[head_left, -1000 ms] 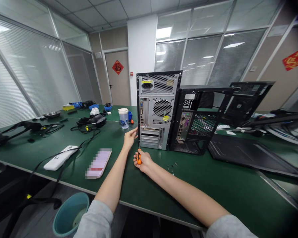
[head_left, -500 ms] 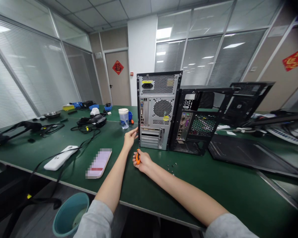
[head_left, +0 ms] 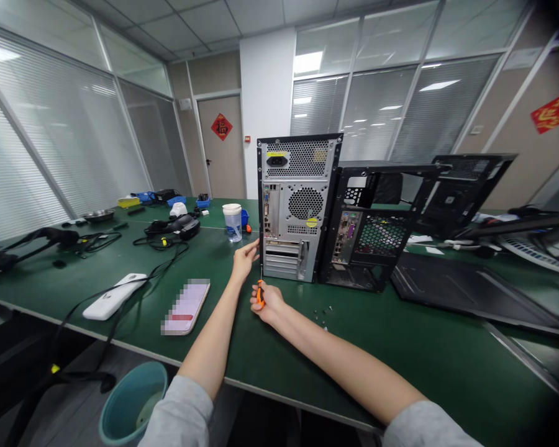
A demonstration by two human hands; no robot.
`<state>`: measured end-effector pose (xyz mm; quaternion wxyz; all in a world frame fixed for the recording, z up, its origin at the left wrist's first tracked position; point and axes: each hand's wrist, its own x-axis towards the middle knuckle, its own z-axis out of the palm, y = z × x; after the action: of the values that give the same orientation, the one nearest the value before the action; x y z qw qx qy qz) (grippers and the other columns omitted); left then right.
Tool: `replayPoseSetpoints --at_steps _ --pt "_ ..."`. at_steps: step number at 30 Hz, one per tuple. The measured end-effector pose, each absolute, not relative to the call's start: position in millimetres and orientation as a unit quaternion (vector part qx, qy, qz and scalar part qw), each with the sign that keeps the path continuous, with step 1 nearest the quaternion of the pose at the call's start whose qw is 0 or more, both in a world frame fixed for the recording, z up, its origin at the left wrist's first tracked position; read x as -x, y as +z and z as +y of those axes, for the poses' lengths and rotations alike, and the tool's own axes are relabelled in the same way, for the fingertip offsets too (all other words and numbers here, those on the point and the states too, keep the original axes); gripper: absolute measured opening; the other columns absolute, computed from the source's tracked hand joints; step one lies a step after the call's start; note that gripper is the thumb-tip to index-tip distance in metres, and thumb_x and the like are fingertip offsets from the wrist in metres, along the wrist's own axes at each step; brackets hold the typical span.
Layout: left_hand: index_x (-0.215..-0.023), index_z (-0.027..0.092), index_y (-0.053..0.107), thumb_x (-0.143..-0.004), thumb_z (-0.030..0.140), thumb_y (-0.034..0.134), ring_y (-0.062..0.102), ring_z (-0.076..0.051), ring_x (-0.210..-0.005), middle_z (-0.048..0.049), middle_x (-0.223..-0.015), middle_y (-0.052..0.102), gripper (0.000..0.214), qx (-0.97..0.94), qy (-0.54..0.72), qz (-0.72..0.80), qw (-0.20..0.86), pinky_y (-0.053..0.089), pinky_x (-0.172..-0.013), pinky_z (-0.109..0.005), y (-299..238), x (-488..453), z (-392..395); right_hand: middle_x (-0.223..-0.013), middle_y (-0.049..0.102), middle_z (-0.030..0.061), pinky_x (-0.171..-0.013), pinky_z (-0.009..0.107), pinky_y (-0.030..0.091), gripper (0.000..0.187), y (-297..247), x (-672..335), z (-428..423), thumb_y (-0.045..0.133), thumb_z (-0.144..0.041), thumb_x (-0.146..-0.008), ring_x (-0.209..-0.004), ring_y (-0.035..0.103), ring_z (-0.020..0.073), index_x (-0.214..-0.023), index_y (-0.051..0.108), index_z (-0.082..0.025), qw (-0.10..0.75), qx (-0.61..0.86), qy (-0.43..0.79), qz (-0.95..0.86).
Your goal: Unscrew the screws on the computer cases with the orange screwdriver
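An upright computer case [head_left: 320, 248] stands on the green table with its grey back panel facing me. My right hand [head_left: 270, 302] is closed round an orange and black screwdriver [head_left: 260, 295]. Its thin shaft points up to the lower left corner of the back panel, where the tip is too small to make out. Fingers stretched out, my left hand [head_left: 243, 261] rests against the left edge of the case; the fingertips are partly hidden there. Several small screws [head_left: 325, 310] lie loose on the table to the right of my right hand.
A second, opened black case [head_left: 377, 248] stands close on the right, with a black side panel [head_left: 466, 292] lying beyond it. To the left are a phone [head_left: 186, 308], a white device [head_left: 114, 297], cables and a plastic cup [head_left: 233, 222]. A teal bin [head_left: 133, 397] sits below the table edge.
My right hand and the screwdriver have shifted very slightly, with the handle turned a little. My left hand stays against the case.
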<state>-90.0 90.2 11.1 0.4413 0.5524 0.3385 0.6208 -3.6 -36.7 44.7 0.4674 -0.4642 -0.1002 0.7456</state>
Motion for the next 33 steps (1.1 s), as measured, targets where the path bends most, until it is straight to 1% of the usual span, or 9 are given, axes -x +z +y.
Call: replayPoseSetpoints --at_steps 7,12,19,27,30,33 --pt "-0.114 0.018 0.067 -0.073 0.037 0.071 0.058 -0.029 -0.116 -0.0108 -0.12 0.065 0.045 -0.552 0.622 0.337 0.441 0.05 -0.094 -0.048 10.5 89.9 90.5 -0.047 0.037 -0.0053 -0.031 0.012 0.014 0.033 45.5 4.1 -36.0 0.027 -0.022 -0.096 -0.033 0.028 0.0034 -0.069 0.045 -0.016 0.489 0.446 0.745 -0.079" --pt "-0.113 0.018 0.068 -0.07 0.039 0.073 0.058 -0.029 -0.115 -0.0109 -0.12 0.065 0.048 -0.55 0.623 0.335 0.443 0.05 -0.093 -0.047 9.2 90.2 91.9 -0.044 0.036 -0.0059 -0.032 0.013 0.015 0.035 45.8 6.1 -34.9 0.026 -0.021 -0.096 -0.032 0.027 0.0033 -0.067 0.045 -0.016 0.501 0.438 0.744 -0.065" --pt "-0.114 0.018 0.067 -0.068 0.044 0.074 0.058 -0.029 -0.115 -0.0108 -0.12 0.065 0.053 -0.553 0.623 0.334 0.442 0.051 -0.092 -0.046 8.8 90.4 92.5 -0.039 0.037 -0.0058 -0.033 0.014 0.019 0.036 42.0 11.2 -33.7 0.025 -0.019 -0.094 -0.03 0.029 0.0047 -0.067 0.047 -0.016 0.512 0.438 0.736 -0.065" --pt "-0.114 0.017 0.067 -0.07 0.042 0.073 0.058 -0.029 -0.115 -0.0113 -0.121 0.064 0.051 -0.553 0.625 0.331 0.44 0.051 -0.093 -0.047 7.4 90.4 93.8 -0.036 0.036 -0.0058 -0.032 0.015 0.017 0.038 38.0 14.9 -31.8 0.024 -0.021 -0.094 -0.028 0.026 0.0044 -0.066 0.048 -0.015 0.521 0.445 0.725 -0.072" --pt "-0.114 0.016 0.067 -0.07 0.04 0.073 0.058 -0.03 -0.115 -0.0116 -0.121 0.064 0.05 -0.553 0.624 0.332 0.441 0.051 -0.092 -0.048 7.0 91.1 94.5 -0.037 0.035 -0.0063 -0.031 0.015 0.016 0.036 38.8 17.2 -30.9 0.028 -0.025 -0.093 -0.028 0.026 0.0044 -0.064 0.046 -0.016 0.532 0.442 0.718 -0.079" --pt "-0.114 0.016 0.067 -0.07 0.04 0.074 0.058 -0.03 -0.115 -0.0118 -0.12 0.064 0.051 -0.553 0.624 0.332 0.442 0.051 -0.093 -0.048 6.4 91.6 95.0 -0.038 0.034 -0.0077 -0.031 0.015 0.016 0.028 37.6 19.8 -29.8 0.041 -0.027 -0.089 -0.03 0.027 0.0036 -0.062 0.041 -0.018 0.551 0.45 0.697 -0.086"
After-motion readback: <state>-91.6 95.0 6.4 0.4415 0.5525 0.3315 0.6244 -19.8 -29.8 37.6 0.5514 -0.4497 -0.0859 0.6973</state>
